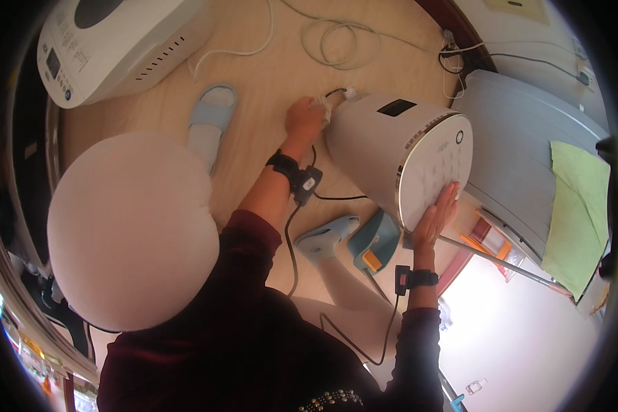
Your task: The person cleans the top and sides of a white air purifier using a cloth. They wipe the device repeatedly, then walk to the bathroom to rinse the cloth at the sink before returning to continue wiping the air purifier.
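A white rounded household appliance [371,139], with a dark display on its side and a gold-rimmed control panel with a round button, stands on the wooden floor in front of me. Against the near edge of that panel rests my right hand [438,213], palm flat and fingers extended together. My left hand [309,116] is at the lower left side of the appliance, its fingers closed around a pale cloth [327,110]. Just beyond the cloth, a short black cord with a white end [349,93] shows near the appliance's base. Both wrists wear black straps with small cabled devices.
Another white appliance [159,51] stands upper left. Loose cable coils [340,46] lie on the floor, near a power strip [449,46]. A blue slipper [211,105], a teal dustpan [386,237] and a metal pole [499,265] are around me. A green cloth [574,216] hangs over a grey surface [515,134].
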A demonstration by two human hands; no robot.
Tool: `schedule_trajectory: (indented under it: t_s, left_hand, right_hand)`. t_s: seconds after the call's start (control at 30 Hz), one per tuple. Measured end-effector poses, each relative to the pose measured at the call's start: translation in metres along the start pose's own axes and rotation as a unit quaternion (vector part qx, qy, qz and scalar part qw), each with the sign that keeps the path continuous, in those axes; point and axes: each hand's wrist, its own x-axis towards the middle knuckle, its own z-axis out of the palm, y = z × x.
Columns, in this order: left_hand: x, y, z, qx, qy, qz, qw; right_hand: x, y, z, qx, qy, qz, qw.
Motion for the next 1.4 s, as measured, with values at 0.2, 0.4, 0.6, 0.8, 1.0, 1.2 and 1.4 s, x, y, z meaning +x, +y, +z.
schedule_trajectory:
  t_s: [0.2,0.4,0.6,0.8,1.0,1.2,1.4]
  left_hand:
    - [0.055,0.011,0.006,-0.310,-0.055,0.105,0.943]
    - [0.068,0.013,0.032,0.023,-0.043,0.268,0.962]
    - [0.057,0.023,0.051,0.269,0.013,0.272,0.924]
    - [0.051,0.031,0.055,0.279,0.035,0.215,0.935]
    - [0.044,0.023,0.054,0.258,0.063,0.175,0.948]
    - [0.035,0.007,0.039,0.245,0.045,0.149,0.957]
    - [0.010,-0.013,0.022,0.273,0.057,0.141,0.950]
  right_hand:
    - [0.001,0.001,0.000,-0.013,-0.003,-0.009,1.000]
    - [0.001,-0.004,0.000,0.001,-0.004,0.002,1.000]
    - [0.003,-0.008,-0.002,0.007,-0.010,0.012,1.000]
    - [0.006,-0.010,-0.004,0.002,-0.012,0.020,1.000]
    - [0.007,-0.011,-0.006,-0.003,-0.012,0.010,1.000]
    - [0.008,-0.013,-0.007,-0.019,-0.018,0.010,1.000]
    - [0.007,-0.013,-0.005,-0.011,-0.017,0.011,1.000]
